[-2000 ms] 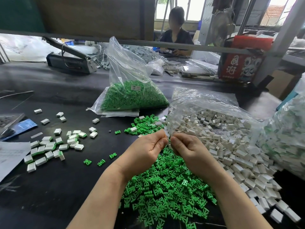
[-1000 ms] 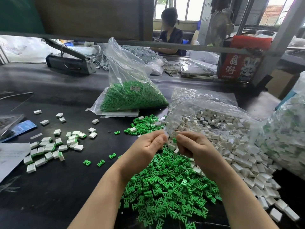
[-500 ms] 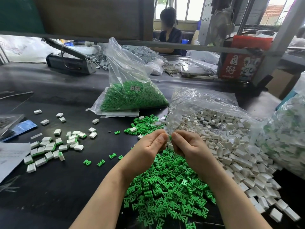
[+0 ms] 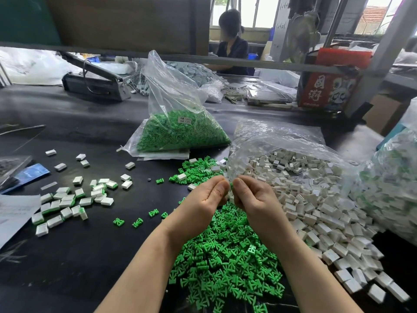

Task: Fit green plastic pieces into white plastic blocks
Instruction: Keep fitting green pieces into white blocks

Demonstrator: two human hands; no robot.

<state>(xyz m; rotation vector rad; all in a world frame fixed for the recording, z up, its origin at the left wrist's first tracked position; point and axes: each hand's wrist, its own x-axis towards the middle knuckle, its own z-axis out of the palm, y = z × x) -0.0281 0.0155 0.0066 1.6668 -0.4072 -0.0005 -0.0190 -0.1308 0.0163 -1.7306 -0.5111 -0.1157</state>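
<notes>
My left hand (image 4: 206, 199) and my right hand (image 4: 250, 197) meet above a heap of loose green pieces (image 4: 225, 256). Their fingertips pinch a small green piece (image 4: 231, 185) between them; a white block may sit there too, but my fingers hide it. White blocks (image 4: 316, 211) spill from an open clear bag to the right. Finished white blocks with green inserts (image 4: 67, 202) lie scattered at the left.
A clear bag of green pieces (image 4: 180, 132) stands behind the hands. A bag of assembled parts (image 4: 392, 188) fills the right edge. Papers (image 4: 13, 211) lie at the left. A grey machine (image 4: 94, 84) and a red box (image 4: 327, 86) sit far back, where another person works.
My hands drew slightly apart a second ago, showing a green piece, then closed together again. They stay in the same spot above the green heap.
</notes>
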